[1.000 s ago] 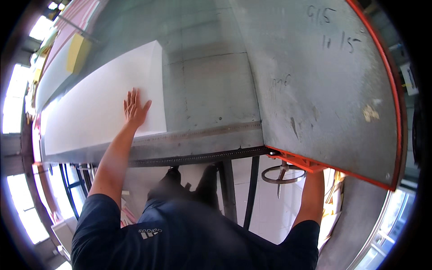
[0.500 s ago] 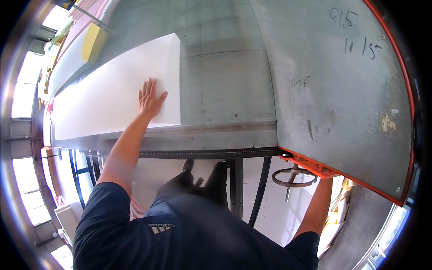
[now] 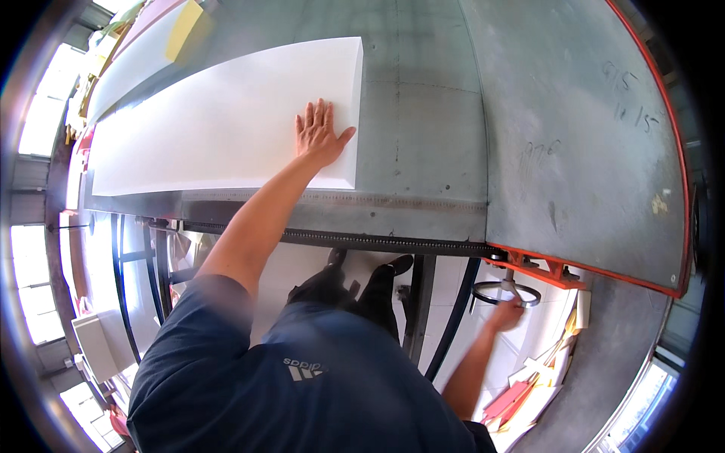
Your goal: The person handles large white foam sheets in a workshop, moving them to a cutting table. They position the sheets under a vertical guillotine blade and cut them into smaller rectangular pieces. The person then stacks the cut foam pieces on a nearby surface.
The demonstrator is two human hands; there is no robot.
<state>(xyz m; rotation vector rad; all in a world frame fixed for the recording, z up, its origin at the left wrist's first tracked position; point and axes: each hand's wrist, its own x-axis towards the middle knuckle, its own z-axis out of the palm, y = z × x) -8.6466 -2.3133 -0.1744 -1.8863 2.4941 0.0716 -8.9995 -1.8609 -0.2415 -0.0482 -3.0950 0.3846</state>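
Note:
My left hand [image 3: 320,138] lies flat on a long white foam-like block [image 3: 219,124], close to its right end. Its fingers point away from me, slightly apart, and the thumb spreads to the right. The block rests lengthwise on a grey metal table [image 3: 423,140]. Below the table's right part, my right hand [image 3: 506,314] is closed at the near rim of a round metal handwheel [image 3: 487,296]; its fingers are partly hidden and slightly blurred.
A raised grey plate [image 3: 596,151] with an orange edge [image 3: 540,272] borders the table on the right. Another pale block with a yellow end [image 3: 181,32] lies at the far left. A ruler strip [image 3: 408,202] runs along the near side. Offcuts [image 3: 521,396] lie below right.
The view has shifted; the block and my left hand appear farther right, the hand still flat on it. My right hand has come out from behind the orange bracket and is at the handwheel.

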